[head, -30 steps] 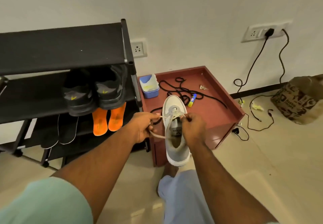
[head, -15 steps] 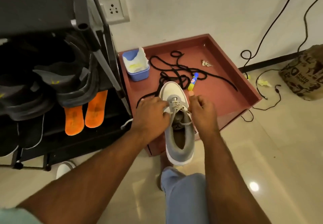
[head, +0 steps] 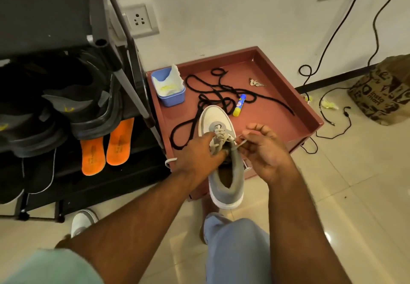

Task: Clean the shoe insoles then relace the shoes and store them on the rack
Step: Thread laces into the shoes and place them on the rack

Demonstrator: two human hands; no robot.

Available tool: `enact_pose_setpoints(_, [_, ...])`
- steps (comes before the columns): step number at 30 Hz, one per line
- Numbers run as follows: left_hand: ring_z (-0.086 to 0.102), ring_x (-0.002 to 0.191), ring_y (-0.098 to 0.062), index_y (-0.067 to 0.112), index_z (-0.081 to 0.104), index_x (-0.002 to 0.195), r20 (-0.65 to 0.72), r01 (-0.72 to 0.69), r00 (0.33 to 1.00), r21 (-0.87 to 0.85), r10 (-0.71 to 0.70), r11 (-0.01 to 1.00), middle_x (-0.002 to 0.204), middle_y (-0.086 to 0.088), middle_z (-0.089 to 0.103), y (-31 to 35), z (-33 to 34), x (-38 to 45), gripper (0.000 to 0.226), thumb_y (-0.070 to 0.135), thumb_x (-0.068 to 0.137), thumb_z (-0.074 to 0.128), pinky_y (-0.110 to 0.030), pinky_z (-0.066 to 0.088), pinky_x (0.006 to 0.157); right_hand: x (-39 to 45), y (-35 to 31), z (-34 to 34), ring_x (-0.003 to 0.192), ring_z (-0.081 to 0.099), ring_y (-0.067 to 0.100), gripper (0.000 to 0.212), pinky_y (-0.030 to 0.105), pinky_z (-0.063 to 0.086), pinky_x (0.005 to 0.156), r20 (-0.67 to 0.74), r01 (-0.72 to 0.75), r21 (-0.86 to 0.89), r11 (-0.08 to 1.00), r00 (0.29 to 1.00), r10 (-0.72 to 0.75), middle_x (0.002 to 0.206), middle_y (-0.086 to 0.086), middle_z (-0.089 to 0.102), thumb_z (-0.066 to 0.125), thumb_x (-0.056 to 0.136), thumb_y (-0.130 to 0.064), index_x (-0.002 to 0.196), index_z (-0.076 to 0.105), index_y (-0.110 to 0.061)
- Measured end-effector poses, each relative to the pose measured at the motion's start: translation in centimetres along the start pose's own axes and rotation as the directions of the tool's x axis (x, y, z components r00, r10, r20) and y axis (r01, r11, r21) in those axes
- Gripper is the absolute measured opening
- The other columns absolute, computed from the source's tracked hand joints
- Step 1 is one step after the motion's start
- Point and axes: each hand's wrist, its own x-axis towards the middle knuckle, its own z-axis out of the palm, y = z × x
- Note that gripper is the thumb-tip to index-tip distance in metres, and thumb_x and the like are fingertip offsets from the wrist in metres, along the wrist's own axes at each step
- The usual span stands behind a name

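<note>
I see the grey shoe (head: pixel 224 150) lying lengthwise toward the wall, white toe up over the red tray (head: pixel 277 97), heel overhanging the tray's near edge above my knee. Its pale lace (head: pixel 218 138) crosses the tongue. My left hand (head: pixel 199 159) presses onto the laces, its fingers curled round the lace there; my right hand (head: pixel 266 148), just right of the shoe, pinches a lace end between thumb and fingertips. Beyond the toe a black lace (head: pixel 221 93) sprawls across the tray's middle, with a glue stick (head: pixel 239 105) beside it and a blue tub (head: pixel 170 88) in the tray's far left corner. The tray's right half is bare. The black rack (head: pixel 124 66) stands against the tray's left edge, holding dark shoes (head: pixel 88 106) and orange insoles (head: pixel 106 148).
</note>
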Motion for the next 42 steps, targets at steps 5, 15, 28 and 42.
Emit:
enact_pose_setpoints(5, [0.055, 0.072, -0.014, 0.019, 0.055, 0.081, -0.076, -0.001, 0.997, 0.081, 0.007, 0.997, 0.085, -0.001, 0.060, 0.0, 0.2, 0.5, 0.016, 0.026, 0.095, 0.054, -0.020, 0.036, 0.055, 0.2, -1.5, -0.9, 0.034, 0.028, 0.005, 0.014, 0.012, 0.024, 0.036, 0.098, -0.217, 0.007, 0.976, 0.972, 0.215, 0.054, -0.002, 0.045, 0.066, 0.083, -0.024, 0.086, 0.052, -0.021])
enact_pose_setpoints(15, [0.057, 0.081, -0.011, 0.020, 0.061, 0.094, -0.252, 0.061, 0.967, 0.071, -0.041, 0.996, 0.094, 0.004, 0.061, -2.0, -1.1, 0.2, 0.013, 0.033, 0.095, 0.061, -0.024, 0.049, 0.068, 5.0, -5.0, -0.9, 0.128, 0.043, 0.026, 0.049, 0.046, 0.036, 0.105, 0.161, 0.189, -0.980, 0.053, 0.928, -0.335, 0.136, 0.005, 0.045, 0.075, 0.080, -0.025, 0.126, 0.058, -0.031])
enact_pose_setpoints(28, [0.069, 0.088, -0.018, 0.017, 0.073, 0.111, -0.156, 0.075, 0.972, -0.510, -0.178, 0.857, 0.104, -0.004, 0.073, -5.4, -0.9, 2.9, 0.020, 0.011, 0.095, 0.063, -0.026, 0.056, 0.064, 4.7, 5.6, 3.9, 0.082, 0.066, 0.008, 0.019, 0.023, 0.055, 0.075, -0.013, 0.240, -0.432, 0.869, 0.962, -0.272, 0.094, -0.004, 0.072, 0.061, 0.090, -0.007, 0.098, 0.072, -0.021])
enact_pose_setpoints(42, [0.067, 0.089, -0.008, 0.020, 0.072, 0.091, -0.208, -0.015, 0.967, -0.628, -0.149, 0.778, 0.101, -0.002, 0.071, -7.2, 0.2, 4.8, 0.030, -0.003, 0.095, 0.053, -0.015, 0.054, 0.078, 8.9, 5.7, 4.1, 0.086, 0.056, 0.002, 0.022, 0.009, 0.039, 0.069, 0.377, 0.483, -0.670, 0.564, 0.876, -0.302, 0.096, -0.005, 0.060, 0.068, 0.086, -0.011, 0.080, 0.066, -0.033])
